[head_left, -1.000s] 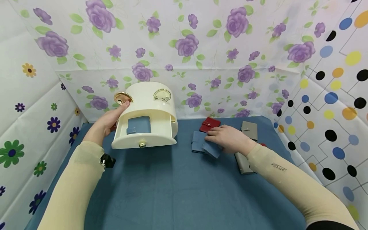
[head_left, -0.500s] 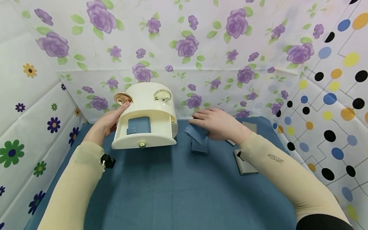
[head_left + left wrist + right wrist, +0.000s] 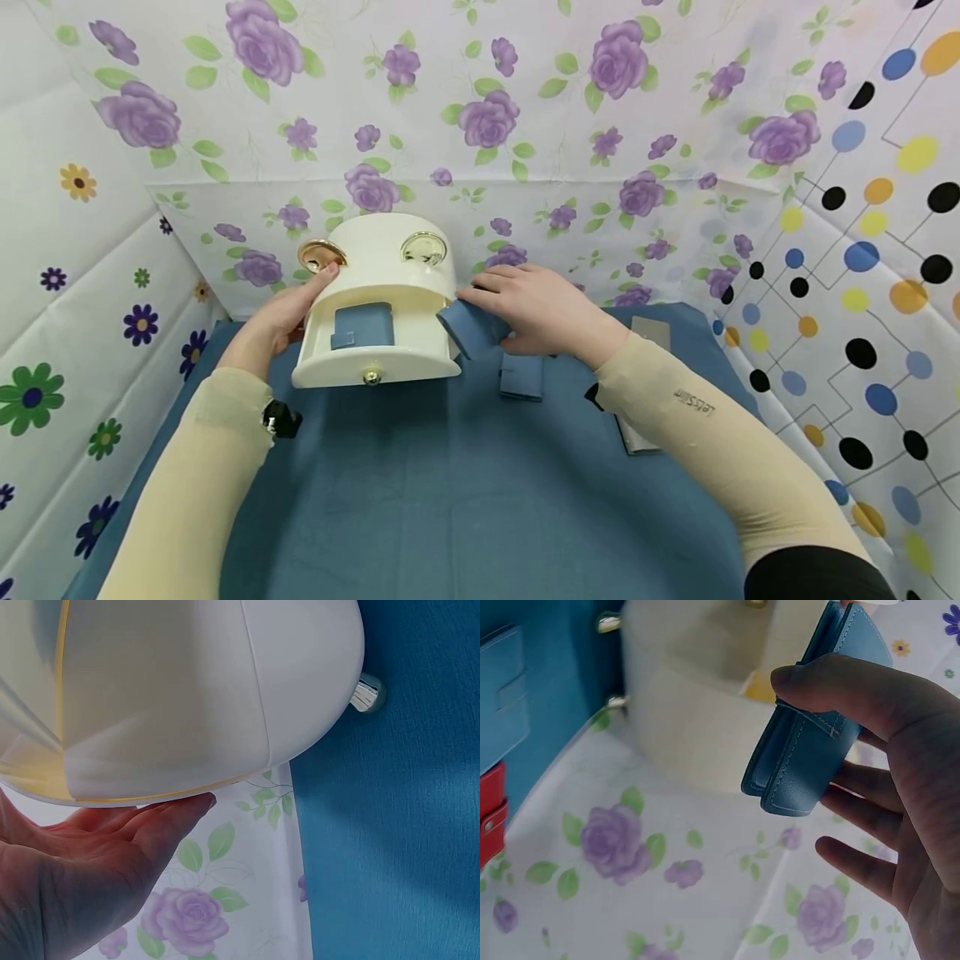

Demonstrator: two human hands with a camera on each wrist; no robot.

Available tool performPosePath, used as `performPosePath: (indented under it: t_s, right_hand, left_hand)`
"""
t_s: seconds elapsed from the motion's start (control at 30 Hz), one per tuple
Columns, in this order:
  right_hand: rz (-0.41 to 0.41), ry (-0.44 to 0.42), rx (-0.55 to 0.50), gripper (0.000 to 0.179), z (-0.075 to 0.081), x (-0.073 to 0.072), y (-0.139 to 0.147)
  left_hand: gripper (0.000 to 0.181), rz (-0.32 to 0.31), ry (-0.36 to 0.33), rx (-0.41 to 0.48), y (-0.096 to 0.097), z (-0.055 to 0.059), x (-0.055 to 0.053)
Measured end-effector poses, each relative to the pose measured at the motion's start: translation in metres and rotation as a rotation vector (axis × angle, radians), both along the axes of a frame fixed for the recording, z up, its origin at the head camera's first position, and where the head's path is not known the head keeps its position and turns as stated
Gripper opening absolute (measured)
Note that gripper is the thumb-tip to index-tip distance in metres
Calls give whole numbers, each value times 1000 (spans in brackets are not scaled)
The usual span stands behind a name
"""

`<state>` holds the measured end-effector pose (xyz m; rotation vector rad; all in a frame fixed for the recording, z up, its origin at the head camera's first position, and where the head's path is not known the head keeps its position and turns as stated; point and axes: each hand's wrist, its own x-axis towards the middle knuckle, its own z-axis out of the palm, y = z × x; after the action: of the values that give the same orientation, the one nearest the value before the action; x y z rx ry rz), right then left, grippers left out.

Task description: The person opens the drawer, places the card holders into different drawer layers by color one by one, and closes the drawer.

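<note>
A cream rounded box (image 3: 378,258) with two round gold pieces on its upper face stands at the left, its drawer (image 3: 412,364) pulled out. My left hand (image 3: 288,310) grips its left side, thumb by a gold piece; in the left wrist view the fingers lie along the box's surface. Inside the drawer rests a small blue wallet (image 3: 365,323). My right hand (image 3: 540,308) pinches another blue wallet (image 3: 472,329) at the drawer's right edge. The right wrist view shows the thumb (image 3: 802,686) across that wallet's strap.
One more blue wallet (image 3: 521,377) lies on the blue cloth (image 3: 450,500), below the right hand. A red wallet (image 3: 491,814) shows beside it in the right wrist view. Grey wallets (image 3: 651,332) lie further right, partly behind the right arm. Patterned sheets enclose the table.
My right hand has picked up a blue wallet from the pile and carried it left to the drawer's edge. The left hand and the box have stayed put.
</note>
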<state>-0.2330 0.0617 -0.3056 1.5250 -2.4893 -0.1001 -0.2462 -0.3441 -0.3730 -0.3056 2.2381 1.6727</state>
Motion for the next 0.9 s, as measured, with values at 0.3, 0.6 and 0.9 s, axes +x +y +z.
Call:
performPosePath:
  t_s: [0.3,0.6,0.9]
  right_hand:
    - [-15,-38,-53,86,8,8,-26]
    - [-121,-140,-33,86,21,14,-51]
    - [-195,-187,-65,87,20,12,-73]
  left_hand:
    - [93,-12,2,-6,1,2,1]
    - [94,-9,2,0,0,1,2]
    - [97,-12,0,-7,1,1,1]
